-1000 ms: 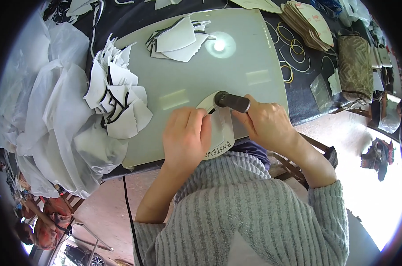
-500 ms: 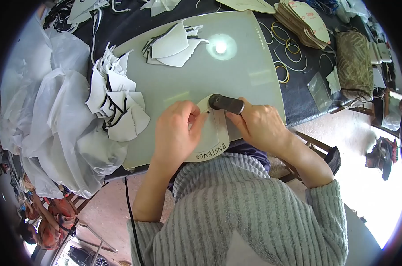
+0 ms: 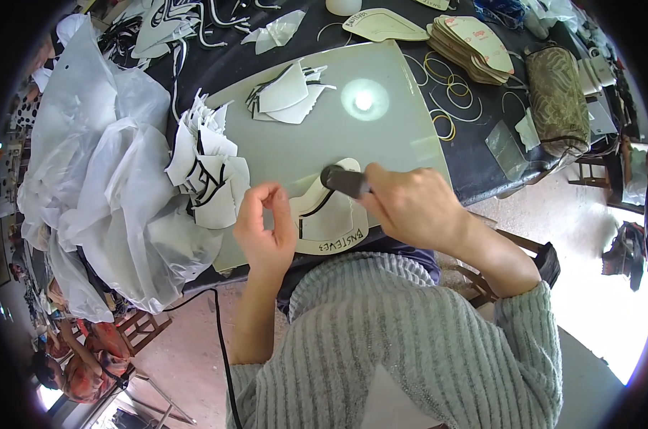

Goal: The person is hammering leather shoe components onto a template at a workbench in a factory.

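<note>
Hands at the table (image 3: 409, 154): our right hand (image 3: 413, 207) gripped a dark tool (image 3: 345, 181), its tip on the cream pattern piece (image 3: 331, 222) just right of our loosely curled, empty left hand (image 3: 263, 229).

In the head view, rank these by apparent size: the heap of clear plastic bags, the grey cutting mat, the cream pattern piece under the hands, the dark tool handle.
1. Heap of clear plastic bags, though the mat looks close in size.
2. Grey cutting mat.
3. Cream pattern piece.
4. Dark tool handle, partly hidden in the right hand.
</note>
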### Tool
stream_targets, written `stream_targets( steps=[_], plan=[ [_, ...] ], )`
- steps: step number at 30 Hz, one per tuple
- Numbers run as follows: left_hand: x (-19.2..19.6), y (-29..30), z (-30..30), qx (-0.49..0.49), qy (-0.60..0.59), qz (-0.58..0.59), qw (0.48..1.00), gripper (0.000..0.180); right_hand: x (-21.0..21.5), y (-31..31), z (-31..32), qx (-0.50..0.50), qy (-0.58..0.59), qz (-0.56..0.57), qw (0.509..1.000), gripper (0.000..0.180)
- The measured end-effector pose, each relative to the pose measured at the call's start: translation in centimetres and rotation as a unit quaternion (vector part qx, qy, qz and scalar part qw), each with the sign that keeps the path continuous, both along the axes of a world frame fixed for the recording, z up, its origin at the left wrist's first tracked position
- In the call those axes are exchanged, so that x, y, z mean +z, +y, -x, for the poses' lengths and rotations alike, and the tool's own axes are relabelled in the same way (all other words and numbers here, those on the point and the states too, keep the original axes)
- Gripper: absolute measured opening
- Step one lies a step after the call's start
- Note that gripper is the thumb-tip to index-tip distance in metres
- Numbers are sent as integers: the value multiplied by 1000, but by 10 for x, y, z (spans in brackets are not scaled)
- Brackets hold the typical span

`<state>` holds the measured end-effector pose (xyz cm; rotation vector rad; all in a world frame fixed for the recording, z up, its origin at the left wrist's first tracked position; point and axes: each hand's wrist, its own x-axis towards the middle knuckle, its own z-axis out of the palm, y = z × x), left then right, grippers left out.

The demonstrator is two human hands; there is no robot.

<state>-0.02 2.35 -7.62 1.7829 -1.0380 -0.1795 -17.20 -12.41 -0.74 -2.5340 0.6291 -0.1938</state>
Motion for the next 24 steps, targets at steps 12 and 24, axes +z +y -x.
stream_targets(
  steps=[12,24],
  plan=[
    [-19,25,27,-93,-127,11,987,27,-36,-12,-22,11,117,-45,992,39],
    [-3,-19,33,-167,-229,-258,924,37,-70,3,-19,-186,-93,-331,920,47]
  ],
)
